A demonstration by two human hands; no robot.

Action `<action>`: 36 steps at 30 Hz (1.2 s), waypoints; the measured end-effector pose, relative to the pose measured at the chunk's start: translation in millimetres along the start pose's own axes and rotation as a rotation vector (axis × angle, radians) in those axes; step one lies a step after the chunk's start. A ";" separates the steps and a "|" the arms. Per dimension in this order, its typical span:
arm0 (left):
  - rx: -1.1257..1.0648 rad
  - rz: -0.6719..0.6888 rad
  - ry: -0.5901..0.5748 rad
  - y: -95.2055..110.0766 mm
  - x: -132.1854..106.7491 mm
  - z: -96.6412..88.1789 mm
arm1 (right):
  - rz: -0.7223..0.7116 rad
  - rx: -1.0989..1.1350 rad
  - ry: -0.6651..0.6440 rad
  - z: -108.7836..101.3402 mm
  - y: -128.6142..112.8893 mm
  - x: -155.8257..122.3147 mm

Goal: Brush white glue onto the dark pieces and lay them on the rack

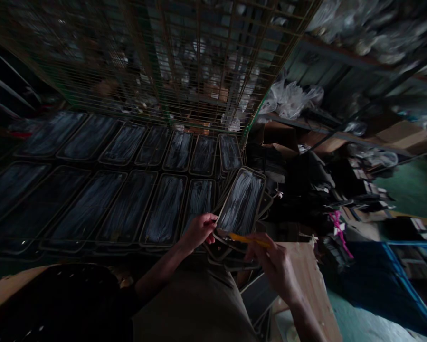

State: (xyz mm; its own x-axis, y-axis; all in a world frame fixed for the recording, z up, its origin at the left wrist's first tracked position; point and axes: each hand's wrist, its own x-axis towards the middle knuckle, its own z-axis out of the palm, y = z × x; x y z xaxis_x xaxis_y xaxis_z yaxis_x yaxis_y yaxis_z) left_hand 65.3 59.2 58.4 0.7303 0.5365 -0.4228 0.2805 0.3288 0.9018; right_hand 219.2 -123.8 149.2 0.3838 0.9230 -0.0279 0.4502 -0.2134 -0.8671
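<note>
My left hand (199, 230) pinches the lower left edge of a dark rectangular panel (241, 202) streaked with white paste and holds it tilted up. My right hand (273, 263) is closed around a yellow-handled brush (249, 240) whose tip rests at the panel's bottom edge. Under the panel lies a loose stack of similar dark panels (222, 249). Two rows of several coated panels (128, 209) lie flat, side by side, to the left.
A wire mesh rack (199, 61) stands behind the rows. Shelves with plastic bags (291, 97) and cardboard boxes (402, 130) fill the right. A wooden board (309, 280) lies under my right forearm. A dark perforated seat (67, 299) sits at lower left.
</note>
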 end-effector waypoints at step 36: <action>-0.274 -0.183 -0.259 20.4 10.6 -9.8 | 0.073 -0.223 0.903 12.5 20.3 42.7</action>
State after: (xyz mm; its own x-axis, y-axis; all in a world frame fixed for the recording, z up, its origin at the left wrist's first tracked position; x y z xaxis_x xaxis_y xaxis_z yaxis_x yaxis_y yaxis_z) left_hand 72.7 79.3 71.5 0.8263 0.2485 -0.5054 0.2692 0.6139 0.7420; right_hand 234.7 -84.7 124.2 0.8565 0.3262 0.4000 0.5089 -0.4042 -0.7601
